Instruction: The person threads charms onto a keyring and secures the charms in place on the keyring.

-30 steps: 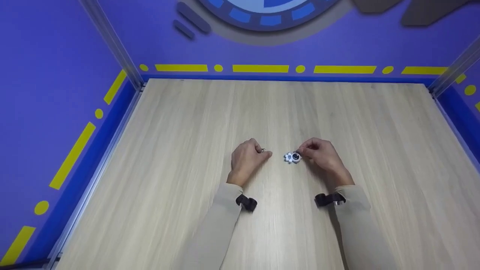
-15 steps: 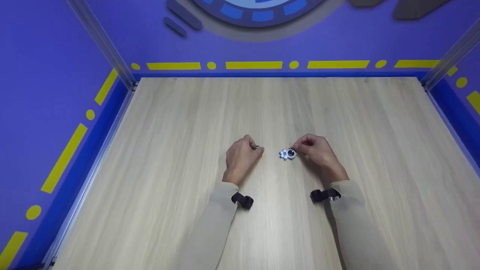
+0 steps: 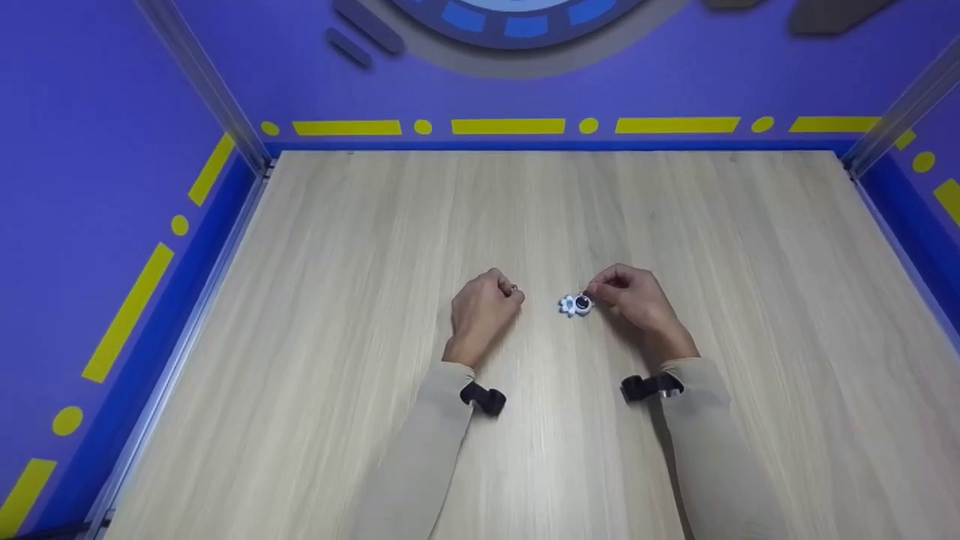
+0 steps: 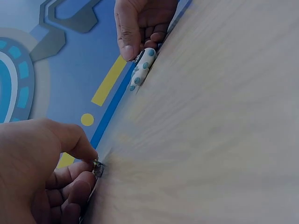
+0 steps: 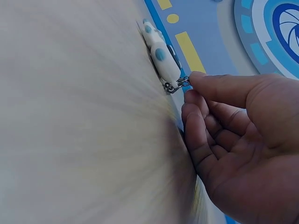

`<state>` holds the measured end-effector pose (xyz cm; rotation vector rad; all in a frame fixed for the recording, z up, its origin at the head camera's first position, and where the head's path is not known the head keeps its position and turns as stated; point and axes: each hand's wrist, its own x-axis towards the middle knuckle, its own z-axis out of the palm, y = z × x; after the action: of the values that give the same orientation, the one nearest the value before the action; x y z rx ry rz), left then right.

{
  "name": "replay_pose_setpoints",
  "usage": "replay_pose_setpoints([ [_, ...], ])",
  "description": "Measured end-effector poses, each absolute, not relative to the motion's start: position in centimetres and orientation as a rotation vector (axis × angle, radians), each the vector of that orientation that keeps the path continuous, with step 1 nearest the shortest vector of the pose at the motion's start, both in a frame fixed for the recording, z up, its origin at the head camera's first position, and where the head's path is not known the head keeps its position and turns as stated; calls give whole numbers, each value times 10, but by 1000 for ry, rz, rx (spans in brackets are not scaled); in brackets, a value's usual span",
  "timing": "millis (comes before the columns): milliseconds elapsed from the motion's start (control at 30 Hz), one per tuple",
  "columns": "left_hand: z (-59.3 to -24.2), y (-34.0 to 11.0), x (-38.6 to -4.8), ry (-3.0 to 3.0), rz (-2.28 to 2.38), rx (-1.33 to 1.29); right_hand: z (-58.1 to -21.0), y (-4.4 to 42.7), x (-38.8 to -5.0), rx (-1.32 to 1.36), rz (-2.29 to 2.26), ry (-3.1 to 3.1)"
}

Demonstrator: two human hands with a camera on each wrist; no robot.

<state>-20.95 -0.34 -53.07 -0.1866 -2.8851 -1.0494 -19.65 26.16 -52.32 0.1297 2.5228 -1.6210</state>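
Note:
A small white and blue astronaut charm (image 3: 576, 304) lies on the wooden tabletop between the hands, its dark round visor facing up and its legs toward the left hand. The right hand (image 3: 637, 300) pinches the short metal chain (image 5: 182, 82) at the charm's head between thumb and forefinger, its other fingers curled beneath. The left hand (image 3: 482, 311) stands a short way left of the charm, apart from it. Between its thumb and forefinger it pinches a small shiny metal piece (image 4: 98, 169), mostly hidden by the fingers, so its exact kind is unclear.
A light wood table (image 3: 375, 240) extends around both hands. Blue panels (image 3: 510, 97) with yellow dashes rise at its back and sides, with metal posts (image 3: 217, 82) at the corners. Black cameras (image 3: 484, 399) are strapped to both wrists.
The left hand has drawn slightly away from the charm, its thumb now nearer the forefinger, with the metal piece turned. The right hand keeps its pinch. The head view has shifted a little.

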Motion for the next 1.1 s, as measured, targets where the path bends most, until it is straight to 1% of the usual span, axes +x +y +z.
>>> replay_pose_setpoints([
  [367, -528, -8, -212, -2843, -1220, -220, -524, 265, -194, 104, -1702, 2528],
  [600, -524, -8, -213, -2734, -1432, -263, -519, 263, -194, 106, -1860, 2364],
  [867, -514, -4, -211, -2579, -1702, -386, -505, 257, -194, 24, -1831, 2412],
  [1100, -505, 3, -205, -2406, -2084, -492, -487, 249, -188, -65, -1886, 2388],
])
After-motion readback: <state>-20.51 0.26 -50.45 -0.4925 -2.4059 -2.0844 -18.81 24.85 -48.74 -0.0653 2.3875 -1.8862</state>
